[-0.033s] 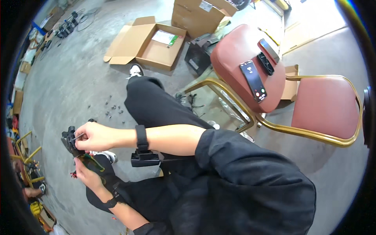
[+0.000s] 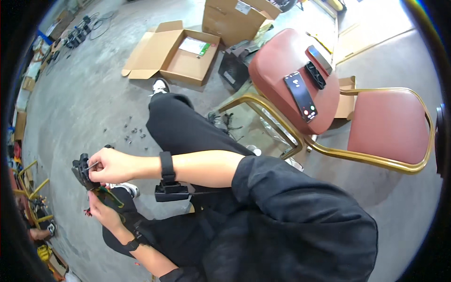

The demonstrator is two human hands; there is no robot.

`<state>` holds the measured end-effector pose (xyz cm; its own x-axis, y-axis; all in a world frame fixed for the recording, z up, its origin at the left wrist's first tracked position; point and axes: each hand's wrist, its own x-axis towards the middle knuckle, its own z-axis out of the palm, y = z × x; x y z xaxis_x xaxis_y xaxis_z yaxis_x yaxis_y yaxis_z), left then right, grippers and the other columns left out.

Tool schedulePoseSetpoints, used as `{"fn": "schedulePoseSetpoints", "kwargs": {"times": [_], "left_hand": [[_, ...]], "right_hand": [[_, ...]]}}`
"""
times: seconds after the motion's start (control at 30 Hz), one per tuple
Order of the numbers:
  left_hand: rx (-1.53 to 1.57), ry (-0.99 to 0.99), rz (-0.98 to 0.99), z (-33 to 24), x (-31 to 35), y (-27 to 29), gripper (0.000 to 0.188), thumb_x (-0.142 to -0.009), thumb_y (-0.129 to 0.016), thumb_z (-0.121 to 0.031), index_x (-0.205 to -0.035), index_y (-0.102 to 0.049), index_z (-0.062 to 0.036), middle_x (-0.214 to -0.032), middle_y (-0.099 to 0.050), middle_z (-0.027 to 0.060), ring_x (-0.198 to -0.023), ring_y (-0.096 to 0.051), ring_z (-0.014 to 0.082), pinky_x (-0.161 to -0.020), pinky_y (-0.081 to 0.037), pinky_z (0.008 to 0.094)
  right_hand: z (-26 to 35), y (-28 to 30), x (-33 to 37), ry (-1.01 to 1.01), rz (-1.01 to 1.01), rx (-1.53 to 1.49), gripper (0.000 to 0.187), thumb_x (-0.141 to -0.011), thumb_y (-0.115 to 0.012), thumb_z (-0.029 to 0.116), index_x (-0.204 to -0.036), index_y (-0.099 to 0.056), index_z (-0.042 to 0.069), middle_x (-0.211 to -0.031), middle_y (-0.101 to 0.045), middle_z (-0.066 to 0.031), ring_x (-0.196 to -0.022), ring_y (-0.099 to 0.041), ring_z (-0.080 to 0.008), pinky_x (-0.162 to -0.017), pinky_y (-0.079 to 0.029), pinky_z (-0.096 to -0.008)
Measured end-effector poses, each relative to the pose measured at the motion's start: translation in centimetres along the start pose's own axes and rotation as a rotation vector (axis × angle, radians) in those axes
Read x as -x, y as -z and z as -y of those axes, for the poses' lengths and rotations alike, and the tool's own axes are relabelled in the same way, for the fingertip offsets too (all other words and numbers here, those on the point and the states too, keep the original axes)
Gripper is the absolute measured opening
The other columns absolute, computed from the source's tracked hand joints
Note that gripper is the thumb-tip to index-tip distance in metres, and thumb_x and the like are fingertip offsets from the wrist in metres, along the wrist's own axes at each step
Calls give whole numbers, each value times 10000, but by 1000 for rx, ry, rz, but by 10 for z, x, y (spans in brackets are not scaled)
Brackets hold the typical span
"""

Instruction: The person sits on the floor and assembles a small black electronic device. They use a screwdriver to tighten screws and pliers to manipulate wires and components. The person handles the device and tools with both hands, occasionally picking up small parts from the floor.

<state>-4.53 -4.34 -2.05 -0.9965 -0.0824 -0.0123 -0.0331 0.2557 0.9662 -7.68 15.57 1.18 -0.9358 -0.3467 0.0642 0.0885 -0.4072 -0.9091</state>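
Observation:
On the left, my right hand (image 2: 112, 165) pinches a thin grey metal rod (image 2: 93, 165), perhaps a small driver or hex key. The rod meets a black angular device (image 2: 81, 169); its tip cannot be made out. Below, my left hand (image 2: 104, 211) is closed at the device's lower end, the fingers partly hidden. A green piece with a yellowish edge (image 2: 110, 197) and some red wire ends (image 2: 88, 212) show beside that hand. My right wrist wears a black strap (image 2: 167, 165) with a black box (image 2: 171, 192) hanging under it.
Small dark pieces (image 2: 135, 130) lie scattered on the floor. Farther off stand an open cardboard box (image 2: 190, 56) and a taller carton (image 2: 230, 23). To the right, a red padded chair (image 2: 270, 61) bears a phone (image 2: 300, 96) and a black case (image 2: 314, 75); another red chair (image 2: 385, 124) adjoins it.

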Motion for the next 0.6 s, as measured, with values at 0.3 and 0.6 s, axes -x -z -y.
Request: {"fn": "schedulePoseSetpoints", "kwargs": {"times": [0.3, 0.6], "left_hand": [[16, -50, 4, -5, -1, -7, 467, -1029, -359, -333, -1050, -586, 74, -928, -630, 112, -829, -588, 171, -796, -466, 300], [49, -38, -15, -7, 0, -13, 501, -1016, -361, -398, -1075, -588, 45, -930, -619, 93, -813, -588, 176, -766, -458, 293]], "right_hand": [[-1, 9, 22, 12, -125, 21, 215, -829, -546, 133, -805, -692, -22, -611, -610, -44, -540, -502, -75, -497, -396, -270], [-18, 31, 37, -23, -47, -349, 362, -969, -448, 218, -900, -697, -36, -567, -613, -60, -468, -498, -85, -463, -366, -241]]}}
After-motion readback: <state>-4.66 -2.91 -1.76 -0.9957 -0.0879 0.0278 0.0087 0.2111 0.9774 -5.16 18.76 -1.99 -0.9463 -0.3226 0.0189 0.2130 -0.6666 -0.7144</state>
